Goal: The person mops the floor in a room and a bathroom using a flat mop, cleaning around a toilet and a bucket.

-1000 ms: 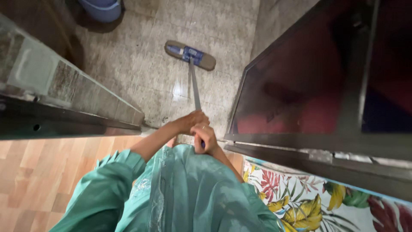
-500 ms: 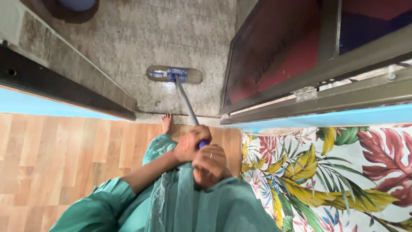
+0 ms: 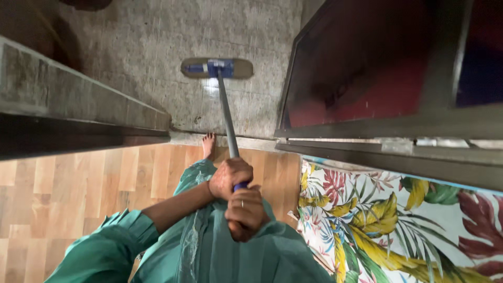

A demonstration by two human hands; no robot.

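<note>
Right now both hands are clenched around the mop handle [image 3: 226, 118] low in the middle of the frame: the left hand [image 3: 229, 177] grips higher on the shaft, and the right hand [image 3: 243, 211], wearing a ring, closes over the purple end grip just beneath it. From there the handle runs up the picture to the flat mop head [image 3: 217, 68], which lies flat on the grey tiled floor [image 3: 157, 47] in the upper middle, past the doorway threshold. A wet, shiny patch sits just below the mop head, so that part of the tile looks already wiped; the rest of the tile looks duller, and whether it has been mopped I cannot tell. A bare foot [image 3: 208, 145] rests at the threshold, on the edge of the wooden floor [image 3: 68, 183]. A leaf-patterned mat [image 3: 377, 220] fills the lower right, with a dark door [image 3: 367, 68] above it.
</note>
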